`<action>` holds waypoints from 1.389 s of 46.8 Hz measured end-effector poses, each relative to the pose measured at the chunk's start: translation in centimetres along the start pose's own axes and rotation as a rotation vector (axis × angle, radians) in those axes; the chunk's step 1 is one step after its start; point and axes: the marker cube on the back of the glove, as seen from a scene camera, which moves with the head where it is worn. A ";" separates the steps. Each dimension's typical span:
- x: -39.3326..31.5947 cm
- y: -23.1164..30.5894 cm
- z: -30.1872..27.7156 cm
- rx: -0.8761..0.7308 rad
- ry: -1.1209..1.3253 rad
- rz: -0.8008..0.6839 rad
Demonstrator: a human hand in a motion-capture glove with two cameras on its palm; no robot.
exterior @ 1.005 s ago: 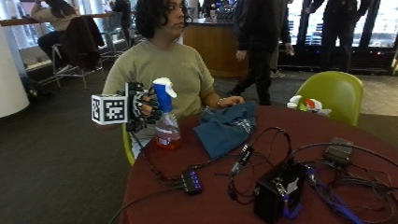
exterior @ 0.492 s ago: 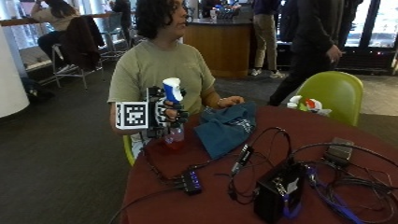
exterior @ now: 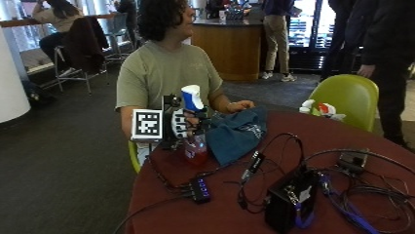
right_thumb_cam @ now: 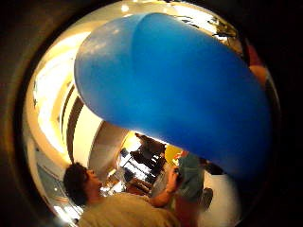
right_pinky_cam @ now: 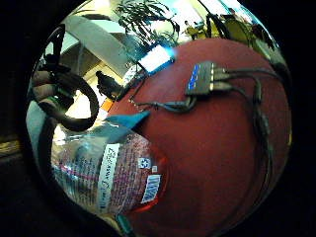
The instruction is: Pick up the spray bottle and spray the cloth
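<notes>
In the outside view my gloved right hand [exterior: 180, 127] grips the neck of the spray bottle [exterior: 195, 146], which stands upright with a blue and white head and red liquid. Its base is at or just above the red table [exterior: 227, 214]; I cannot tell which. The teal cloth [exterior: 236, 132] lies bunched right beside the bottle, and the bare left hand [exterior: 240, 104] holds its far edge up. The little finger side view shows the bottle's labelled body [right_pinky_cam: 113, 173] close to the palm, over the table [right_pinky_cam: 222, 163]. The blue spray head [right_thumb_cam: 180, 94] fills the thumb side view.
A black USB hub [exterior: 199, 187] and its cables lie in front of the bottle. A black box [exterior: 289, 204] with tangled wires stands at the near right. A small white and red object [exterior: 317, 108] sits at the far edge, by a green chair [exterior: 350, 95].
My hand has carried the bottle to the right and slightly down, closer to the cloth. The cloth and the left hand have stayed where they were.
</notes>
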 end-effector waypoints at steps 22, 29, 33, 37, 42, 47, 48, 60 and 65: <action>-4.4 -1.4 -4.4 0.010 -0.300 0.137; -10.5 -4.0 -6.3 -0.234 -0.162 0.191; -13.1 -5.1 -5.7 -0.422 -0.016 0.158; -15.3 -5.3 -4.4 -0.654 0.117 0.178; -17.1 -5.1 -2.1 -0.965 0.302 0.252; -17.4 -4.2 0.6 -1.292 0.518 0.290; -17.5 -3.9 1.1 -1.338 0.555 0.293; -14.3 -0.3 9.2 -1.623 0.945 0.290; -12.2 1.5 11.8 -1.721 1.026 0.314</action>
